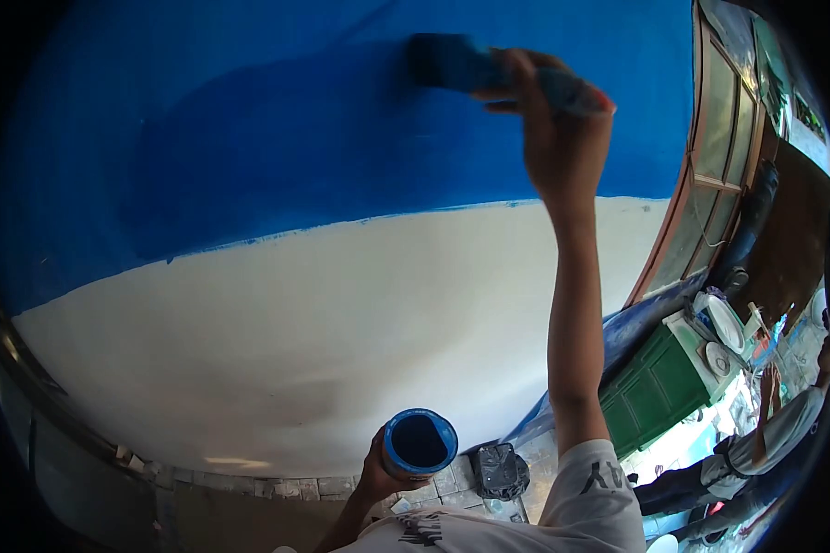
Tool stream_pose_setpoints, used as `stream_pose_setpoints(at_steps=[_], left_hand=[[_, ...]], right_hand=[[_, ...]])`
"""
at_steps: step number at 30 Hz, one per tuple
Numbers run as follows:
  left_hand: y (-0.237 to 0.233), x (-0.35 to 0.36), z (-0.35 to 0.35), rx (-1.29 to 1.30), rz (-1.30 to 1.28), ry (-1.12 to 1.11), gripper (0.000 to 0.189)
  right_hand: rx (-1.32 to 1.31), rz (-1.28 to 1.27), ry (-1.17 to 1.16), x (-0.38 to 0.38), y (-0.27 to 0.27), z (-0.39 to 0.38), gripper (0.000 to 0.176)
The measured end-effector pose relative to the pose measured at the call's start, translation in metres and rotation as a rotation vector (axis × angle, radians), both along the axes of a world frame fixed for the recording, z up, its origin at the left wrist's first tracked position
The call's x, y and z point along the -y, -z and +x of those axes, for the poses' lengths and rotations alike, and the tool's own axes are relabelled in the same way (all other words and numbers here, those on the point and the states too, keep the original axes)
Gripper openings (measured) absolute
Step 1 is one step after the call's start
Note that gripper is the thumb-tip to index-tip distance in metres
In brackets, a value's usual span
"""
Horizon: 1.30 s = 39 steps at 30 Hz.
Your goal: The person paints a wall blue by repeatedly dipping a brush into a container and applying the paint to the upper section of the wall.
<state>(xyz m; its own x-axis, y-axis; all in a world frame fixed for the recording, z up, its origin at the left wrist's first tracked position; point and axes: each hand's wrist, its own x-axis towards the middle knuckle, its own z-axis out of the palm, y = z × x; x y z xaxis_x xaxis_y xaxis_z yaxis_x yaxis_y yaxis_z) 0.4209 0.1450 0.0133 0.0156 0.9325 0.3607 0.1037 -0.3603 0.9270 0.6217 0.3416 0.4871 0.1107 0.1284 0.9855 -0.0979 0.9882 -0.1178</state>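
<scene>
My right hand (pixel 563 134) is raised high and closed around the handle of a wide paintbrush (pixel 452 61), whose dark bristles point left at the wall. Blue paint coats the upper part of the wall (pixel 277 138), with a darker patch below and left of the bristles. Beneath an uneven edge the wall's lower part (pixel 277 304) is white. Low in front of my body, my left hand (pixel 380 475) grips a can of blue paint (pixel 420 441) from its left side. Blue paint is smeared on the can's rim, and its inside looks dark.
A brown-framed window (pixel 710 175) borders the wall on the right. Below it stands a green cabinet (pixel 655 392) with dishes on top. A black plastic bag (pixel 501 472) lies on the paved floor (pixel 337 487). Another person (pixel 765 442) is at the lower right.
</scene>
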Motion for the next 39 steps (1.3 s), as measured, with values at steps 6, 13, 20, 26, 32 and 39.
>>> stream_pose_setpoints(at_steps=[6, 13, 20, 26, 32, 39], left_hand=[[0.010, -0.011, -0.041, 0.030, -0.007, 0.034, 0.125], [-0.013, -0.025, -0.055, -0.172, 0.104, 0.052, 0.124], [-0.003, -0.031, -0.052, 0.063, 0.053, 0.165, 0.128], [-0.007, -0.025, -0.068, -0.129, 0.065, 0.156, 0.129], [0.019, -0.012, -0.096, 0.033, 0.088, 0.081, 0.125], [0.013, 0.010, -0.134, 0.131, 0.046, -0.074, 0.123]], right_hand=[[-0.109, 0.328, 0.653, 0.000, -0.004, -0.038, 0.013], [-0.067, 0.373, 0.599, -0.003, -0.013, -0.049, 0.020], [-0.025, 0.041, 0.528, 0.033, -0.039, -0.082, 0.042], [-0.130, -0.113, 0.471, 0.008, -0.048, -0.048, 0.035], [-0.147, 0.139, 0.722, 0.021, -0.046, -0.054, 0.043], [-0.113, 0.065, 0.542, 0.014, -0.030, -0.070, 0.041]])
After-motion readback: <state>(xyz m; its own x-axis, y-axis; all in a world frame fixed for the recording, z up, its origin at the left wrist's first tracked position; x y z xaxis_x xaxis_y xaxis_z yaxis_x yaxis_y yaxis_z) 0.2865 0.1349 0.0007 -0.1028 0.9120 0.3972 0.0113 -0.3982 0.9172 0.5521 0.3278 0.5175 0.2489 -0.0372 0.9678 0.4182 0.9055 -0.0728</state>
